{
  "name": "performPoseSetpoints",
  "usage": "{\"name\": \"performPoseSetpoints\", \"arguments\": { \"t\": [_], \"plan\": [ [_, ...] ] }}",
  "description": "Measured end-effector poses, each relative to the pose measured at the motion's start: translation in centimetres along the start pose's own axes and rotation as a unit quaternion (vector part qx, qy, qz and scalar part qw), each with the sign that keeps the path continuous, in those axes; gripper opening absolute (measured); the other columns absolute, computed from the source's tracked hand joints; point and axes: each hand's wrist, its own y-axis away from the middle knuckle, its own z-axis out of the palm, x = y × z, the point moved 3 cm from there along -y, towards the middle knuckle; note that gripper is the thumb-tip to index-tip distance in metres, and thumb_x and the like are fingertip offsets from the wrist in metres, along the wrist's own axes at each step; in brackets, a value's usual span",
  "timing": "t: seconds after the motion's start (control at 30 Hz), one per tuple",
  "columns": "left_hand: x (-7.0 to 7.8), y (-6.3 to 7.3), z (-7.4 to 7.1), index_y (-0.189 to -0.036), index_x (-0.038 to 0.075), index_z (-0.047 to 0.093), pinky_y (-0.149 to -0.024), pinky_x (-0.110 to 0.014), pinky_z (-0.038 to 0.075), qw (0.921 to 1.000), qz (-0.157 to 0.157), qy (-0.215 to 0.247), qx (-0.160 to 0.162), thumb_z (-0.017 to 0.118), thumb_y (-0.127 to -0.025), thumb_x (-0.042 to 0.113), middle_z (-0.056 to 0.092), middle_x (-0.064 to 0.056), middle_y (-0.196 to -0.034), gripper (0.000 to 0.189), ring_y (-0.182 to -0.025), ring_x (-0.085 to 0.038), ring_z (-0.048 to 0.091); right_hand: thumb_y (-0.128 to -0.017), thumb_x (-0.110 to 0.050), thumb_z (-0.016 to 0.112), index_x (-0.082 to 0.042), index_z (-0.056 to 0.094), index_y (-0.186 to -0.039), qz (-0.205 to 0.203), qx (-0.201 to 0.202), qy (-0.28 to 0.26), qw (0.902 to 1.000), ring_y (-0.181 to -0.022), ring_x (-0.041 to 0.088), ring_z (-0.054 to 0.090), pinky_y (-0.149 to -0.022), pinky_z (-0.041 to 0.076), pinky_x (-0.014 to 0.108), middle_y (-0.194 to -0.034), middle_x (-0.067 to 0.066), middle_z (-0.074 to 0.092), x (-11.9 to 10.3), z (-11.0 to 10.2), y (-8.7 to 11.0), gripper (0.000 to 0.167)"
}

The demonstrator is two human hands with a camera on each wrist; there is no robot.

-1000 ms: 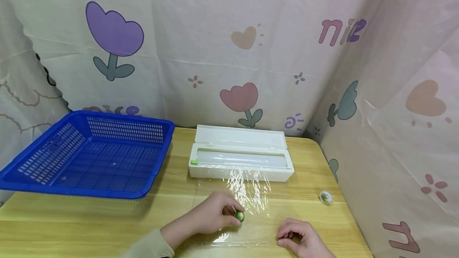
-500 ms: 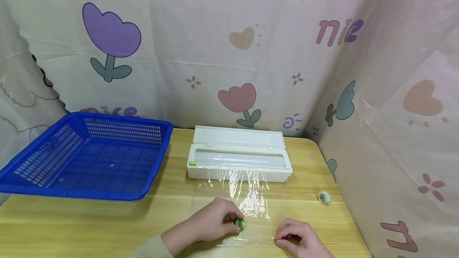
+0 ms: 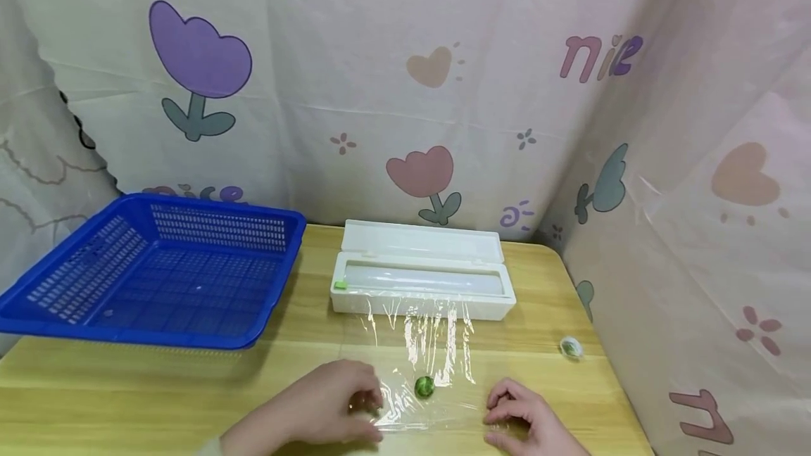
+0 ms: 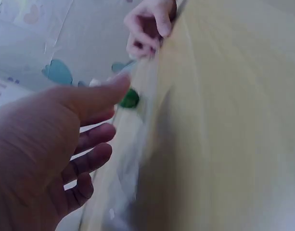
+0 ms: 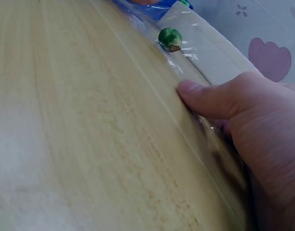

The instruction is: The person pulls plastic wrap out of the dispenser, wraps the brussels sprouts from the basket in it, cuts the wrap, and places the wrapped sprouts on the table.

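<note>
Left hand [image 3: 332, 401] hanging open, right hand [image 3: 531, 417] pinching cling film's [image 3: 443, 374] near edge; I'm wanting gentle tension, Brussels sprout [image 3: 424, 387] not rolling!

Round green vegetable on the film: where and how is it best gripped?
Likely a pinch across its middle, coming from above on the left, where the left hand is nearer. The green vegetable is small and round, resting on the clear film with its sides exposed.
</note>
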Motion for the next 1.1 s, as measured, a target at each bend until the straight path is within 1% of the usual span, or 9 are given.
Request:
{"name": "performPoseSetpoints", "arguments": {
  "t": [0.13, 0.3, 0.37, 0.47, 0.6, 0.7, 0.83, 0.97, 1.1],
  "plan": [
    [-0.7, 2.9, -0.6, -0.094, 0.034, 0.072, -0.068, -0.016, 0.044, 0.9989, 0.013, -0.043, -0.015, 0.088, -0.084, 0.049, 0.051, 0.025, -0.087, 0.024, -0.077, 0.005, 0.048, -0.093, 0.005, 0.078, -0.018, 0.078, -0.106, 0.008, 0.009, -0.001, 0.9999, -0.096, 0.017, 0.064, -0.080, 0.058, 0.028, -0.111, 0.006, 0.063, 0.0, 0.0, -0.2, 0.026],
    [-1.0, 4.2, -1.1, -0.092, 0.034, 0.073, -0.071, -0.014, 0.046, 0.9980, 0.044, -0.046, 0.001, 0.080, -0.097, 0.030, 0.053, 0.026, -0.093, 0.010, -0.080, 0.007, 0.051, -0.095, 0.007, 0.073, -0.015, 0.076, -0.106, 0.035, 0.011, -0.030, 0.9989, -0.099, 0.020, 0.064, -0.080, 0.058, 0.029, -0.110, 0.009, 0.065, 0.1, -0.4, -0.4, 0.025],
    [-1.2, 4.2, -1.4, -0.094, 0.034, 0.070, -0.071, -0.015, 0.047, 0.9985, 0.043, -0.032, 0.013, 0.076, -0.101, 0.027, 0.055, 0.027, -0.092, 0.012, -0.080, 0.007, 0.052, -0.096, 0.008, 0.071, -0.013, 0.075, -0.107, 0.051, 0.010, -0.045, 0.9976, -0.099, 0.021, 0.064, -0.079, 0.058, 0.030, -0.110, 0.010, 0.065, 0.1, -0.6, -0.5, 0.024],
    [-1.7, 4.0, -1.9, -0.098, 0.032, 0.069, -0.070, -0.019, 0.051, 0.9994, 0.017, 0.015, 0.027, 0.071, -0.105, 0.026, 0.061, 0.025, -0.092, 0.009, -0.080, 0.006, 0.056, -0.097, 0.009, 0.069, -0.012, 0.073, -0.108, 0.070, 0.016, -0.045, 0.9964, -0.094, 0.019, 0.064, -0.074, 0.057, 0.030, -0.108, 0.010, 0.066, -0.2, -0.9, -0.8, 0.024],
    [-2.4, 3.7, -2.3, -0.101, 0.028, 0.072, -0.070, -0.023, 0.055, 0.9953, -0.032, 0.079, 0.047, 0.066, -0.107, 0.027, 0.067, 0.019, -0.090, 0.008, -0.080, 0.002, 0.061, -0.099, 0.006, 0.069, -0.015, 0.072, -0.108, 0.101, 0.039, -0.008, 0.9941, -0.081, 0.015, 0.060, -0.064, 0.053, 0.028, -0.101, 0.002, 0.068, -0.5, -1.3, -1.4, 0.023],
    [-3.0, 3.3, -2.3, -0.101, 0.025, 0.073, -0.070, -0.024, 0.054, 0.9915, -0.056, 0.099, 0.063, 0.066, -0.107, 0.027, 0.068, 0.017, -0.088, 0.009, -0.079, 0.000, 0.061, -0.102, -0.003, 0.069, -0.018, 0.072, -0.106, 0.133, 0.056, 0.028, 0.9891, -0.073, 0.011, 0.057, -0.060, 0.051, 0.026, -0.094, -0.004, 0.068, -0.6, -1.4, -1.8, 0.016],
    [-3.6, 2.8, -2.2, -0.101, 0.023, 0.074, -0.071, -0.025, 0.054, 0.9898, -0.079, 0.091, 0.076, 0.067, -0.107, 0.025, 0.068, 0.018, -0.089, 0.009, -0.080, -0.001, 0.061, -0.103, -0.010, 0.070, -0.018, 0.073, -0.106, 0.163, 0.078, 0.064, 0.9814, -0.071, 0.008, 0.059, -0.060, 0.051, 0.026, -0.090, -0.006, 0.071, -0.4, -1.5, -2.3, 0.008],
    [-4.0, 2.5, -2.0, -0.100, 0.025, 0.075, -0.076, -0.028, 0.055, 0.9902, -0.099, 0.064, 0.075, 0.069, -0.106, 0.023, 0.068, 0.021, -0.091, 0.009, -0.084, 0.000, 0.062, -0.100, -0.010, 0.074, -0.014, 0.073, -0.107, 0.175, 0.096, 0.072, 0.9773, -0.070, 0.011, 0.062, -0.059, 0.052, 0.026, -0.089, -0.006, 0.072, -0.4, -1.6, -2.6, 0.009],
    [-4.0, 2.2, -2.0, -0.098, 0.026, 0.075, -0.080, -0.031, 0.056, 0.9909, -0.103, 0.031, 0.081, 0.071, -0.104, 0.020, 0.067, 0.022, -0.093, 0.009, -0.089, 0.000, 0.062, -0.097, -0.007, 0.076, -0.014, 0.073, -0.103, 0.187, 0.098, 0.067, 0.9752, -0.071, 0.012, 0.064, -0.060, 0.054, 0.026, -0.088, -0.005, 0.072, -0.2, -1.9, -2.8, 0.009]
  ]
}}
